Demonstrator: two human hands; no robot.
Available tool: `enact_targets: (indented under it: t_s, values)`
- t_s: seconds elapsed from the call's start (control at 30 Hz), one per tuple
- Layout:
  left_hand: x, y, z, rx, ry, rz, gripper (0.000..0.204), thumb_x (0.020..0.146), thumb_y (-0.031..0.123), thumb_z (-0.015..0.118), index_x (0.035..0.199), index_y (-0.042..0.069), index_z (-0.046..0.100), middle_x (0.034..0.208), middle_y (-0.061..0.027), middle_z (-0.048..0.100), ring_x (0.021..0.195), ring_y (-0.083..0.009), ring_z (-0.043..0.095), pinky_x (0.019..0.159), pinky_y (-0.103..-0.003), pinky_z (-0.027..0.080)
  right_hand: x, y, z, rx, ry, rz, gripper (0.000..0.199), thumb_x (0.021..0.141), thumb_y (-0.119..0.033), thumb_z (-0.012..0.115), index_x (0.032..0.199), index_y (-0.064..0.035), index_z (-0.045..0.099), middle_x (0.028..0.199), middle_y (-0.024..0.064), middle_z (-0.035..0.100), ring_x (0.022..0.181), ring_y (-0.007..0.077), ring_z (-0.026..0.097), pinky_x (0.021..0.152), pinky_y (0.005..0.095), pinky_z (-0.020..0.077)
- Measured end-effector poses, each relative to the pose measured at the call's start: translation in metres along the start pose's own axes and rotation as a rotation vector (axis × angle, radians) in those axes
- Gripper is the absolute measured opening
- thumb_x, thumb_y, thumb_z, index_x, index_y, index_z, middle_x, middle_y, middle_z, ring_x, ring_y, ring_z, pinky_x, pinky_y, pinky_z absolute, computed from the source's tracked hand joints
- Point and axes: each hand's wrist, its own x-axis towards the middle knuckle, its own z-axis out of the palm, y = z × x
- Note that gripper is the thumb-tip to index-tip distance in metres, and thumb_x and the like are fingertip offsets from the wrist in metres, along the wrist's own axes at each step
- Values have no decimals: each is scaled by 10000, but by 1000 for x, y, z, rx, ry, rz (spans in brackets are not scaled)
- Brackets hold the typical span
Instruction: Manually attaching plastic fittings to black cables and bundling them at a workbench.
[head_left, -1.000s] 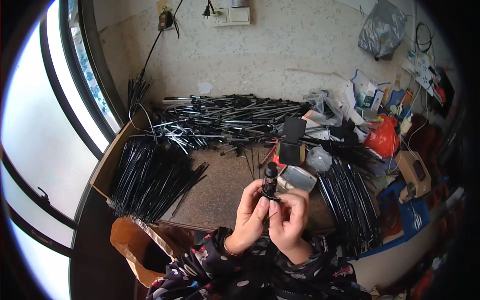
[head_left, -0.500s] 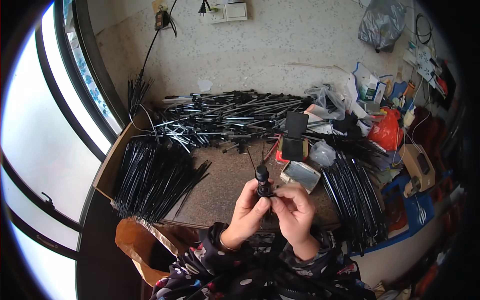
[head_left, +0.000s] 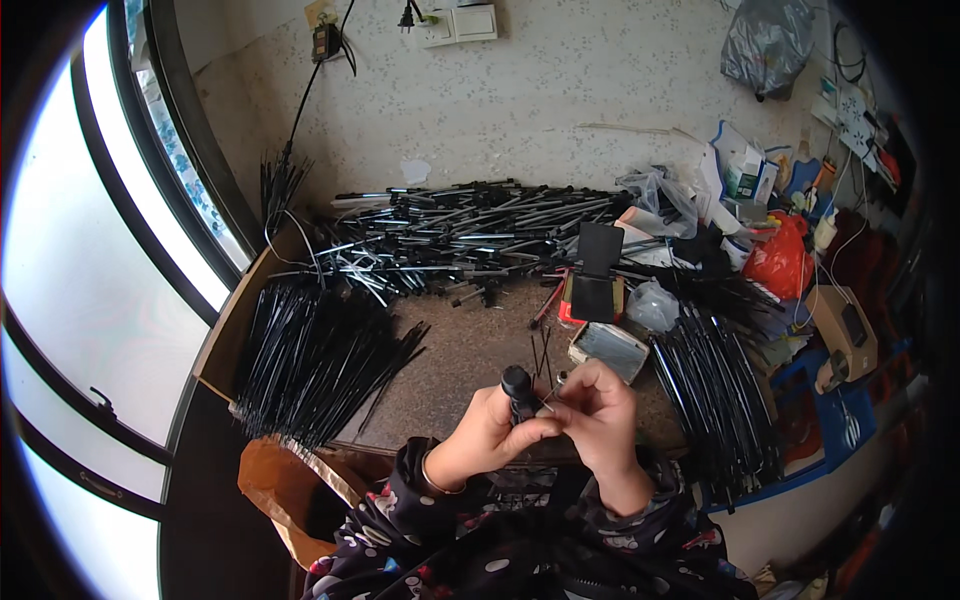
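My left hand (head_left: 482,432) is closed around a black cylindrical part (head_left: 517,384) with a rounded cap, held upright above the table's near edge. Close against it, my right hand (head_left: 604,412) has thumb and fingers pinched together. A thin light-coloured piece (head_left: 546,404) shows between its fingertips and the black part; its kind is too small to tell. Two thin dark rods (head_left: 540,352) stick out just beyond the hands, and where they end is hidden. An open shallow box with a grey inside (head_left: 610,350) lies beyond my right hand.
Black rods (head_left: 325,370) lie bundled at the left, with another bundle (head_left: 712,400) at the right. Several grey and black rods (head_left: 480,225) are piled along the wall. A red bag (head_left: 778,262), a cardboard box (head_left: 842,330) and a brown paper bag (head_left: 270,490) surround the brown table (head_left: 450,340).
Both hands have moved slightly down, with the black part tilting left. My right fingers have drawn a little away from it, and the thin light piece now shows between them.
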Motion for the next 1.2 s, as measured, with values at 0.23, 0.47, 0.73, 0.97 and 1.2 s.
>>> enact_targets:
  t_s: [0.23,0.47,0.73,0.97,1.2]
  values:
    - [8,9,-9,-144,-256,-58,188,814,115,656,933,-2,569,802,-93,625,696,-149,597,654,-259,478,5,-43,7,-174,-151,256,282,693,-69,775,832,-39,531,767,7,557,582,74,495,538,214,401]
    - [-5,9,21,-390,254,-110,276,768,-4,615,1042,17,592,740,-52,631,686,-96,580,667,-237,485,3,-61,18,-992,-115,-750,378,681,-31,734,1031,-27,593,724,57,558,673,223,547,598,325,437]
    - [11,39,-2,83,241,-141,292,792,42,620,1080,17,588,696,-40,613,620,-94,571,584,-236,461,-5,-32,-21,-731,-232,-274,415,715,-18,699,1112,-23,578,871,102,612,777,248,585,669,349,471]
    - [-6,19,-30,-404,494,-59,267,840,185,634,988,-29,577,613,-38,532,491,-80,447,498,-227,389,-68,26,-95,-1258,-146,96,443,758,-12,641,1187,-52,539,1123,177,535,1025,305,530,802,390,454]
    - [-3,-2,-26,-426,445,-226,230,844,183,626,894,-35,571,554,-9,486,464,-82,428,501,-240,383,-115,78,-112,-1153,-326,544,460,806,-103,596,1253,-90,485,1165,147,426,1129,305,437,857,383,394]
